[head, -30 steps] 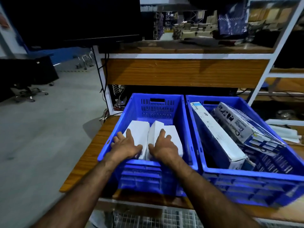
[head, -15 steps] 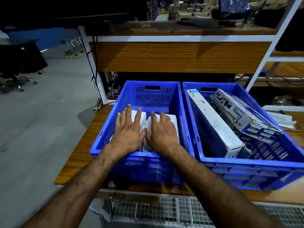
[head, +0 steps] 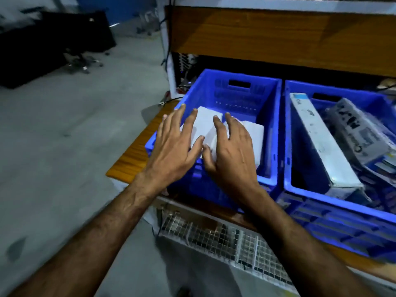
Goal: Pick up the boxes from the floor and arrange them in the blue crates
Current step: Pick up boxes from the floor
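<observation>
Two blue crates stand side by side on a wooden shelf. In the left crate (head: 269,108) lie white boxes (head: 206,123), partly hidden by my hands. My left hand (head: 175,146) hovers above the crate's left rim with its fingers spread and straight, holding nothing. My right hand (head: 231,153) is beside it over the white boxes, fingers loose and spread, also holding nothing. The right crate (head: 288,133) holds a long white box (head: 321,142) on edge and printed boxes (head: 360,133) leaning to its right.
The wooden shelf (head: 132,155) juts out at its left corner. A wire mesh panel (head: 214,239) lies below it. A wooden board (head: 278,37) spans above the crates. Grey floor (head: 64,136) opens to the left, with a dark desk and chair base (head: 81,61) far off.
Both hands have lifted off the white boxes and spread their fingers, drawing back toward me. The camera has swung down and to the left.
</observation>
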